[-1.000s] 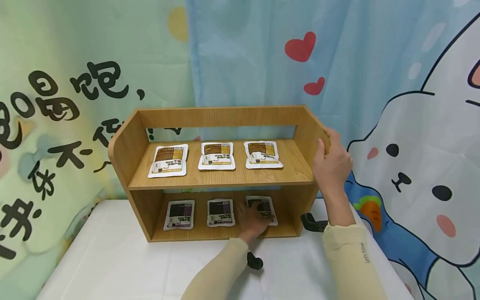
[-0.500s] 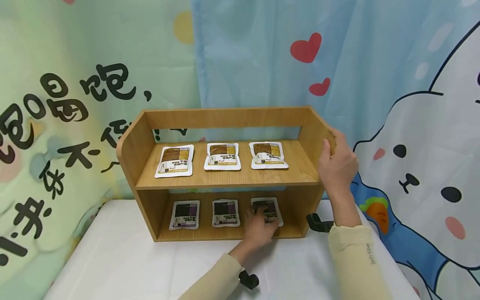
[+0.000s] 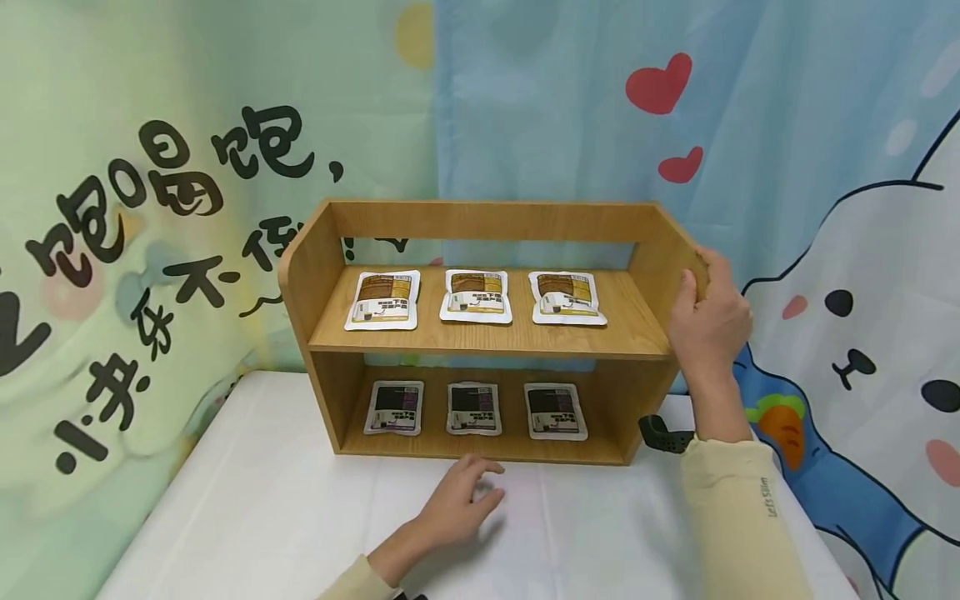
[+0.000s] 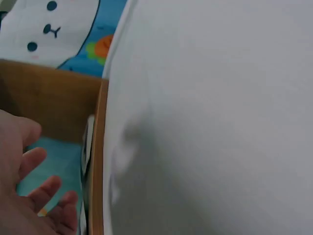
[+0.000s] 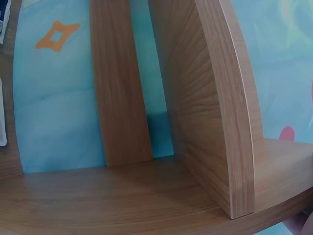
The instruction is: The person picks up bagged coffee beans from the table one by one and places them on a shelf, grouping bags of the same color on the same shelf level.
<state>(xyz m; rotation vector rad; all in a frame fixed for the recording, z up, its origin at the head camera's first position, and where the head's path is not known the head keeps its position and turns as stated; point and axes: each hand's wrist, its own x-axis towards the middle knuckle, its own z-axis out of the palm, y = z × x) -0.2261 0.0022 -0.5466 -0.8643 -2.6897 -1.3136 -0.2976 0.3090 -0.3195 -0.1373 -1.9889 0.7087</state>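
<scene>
A two-tier wooden shelf (image 3: 487, 341) stands on the white table. On its upper tier lie three white pouches with brown-and-yellow print: a left one (image 3: 383, 300), a middle one (image 3: 476, 296) and a right one (image 3: 567, 297). The lower tier bears three dark-printed pouches: a left (image 3: 394, 407), a middle (image 3: 473, 408) and a right one (image 3: 556, 412). My right hand (image 3: 711, 321) grips the front edge of the shelf's right side panel. In front of the lower tier, my left hand (image 3: 459, 502) hovers with loosely bent fingers, holding nothing.
A white-covered table (image 3: 247, 500) extends in front of and beside the shelf. Close behind hang a green curtain with black lettering (image 3: 180, 192) and a blue one with red hearts (image 3: 660, 83). A black wrist mount (image 3: 663, 435) sits by the right wrist.
My left hand has left the lower right pouch and drawn back toward the front left, out of the shelf. The right hand keeps its grip on the side panel. The head view has shifted.
</scene>
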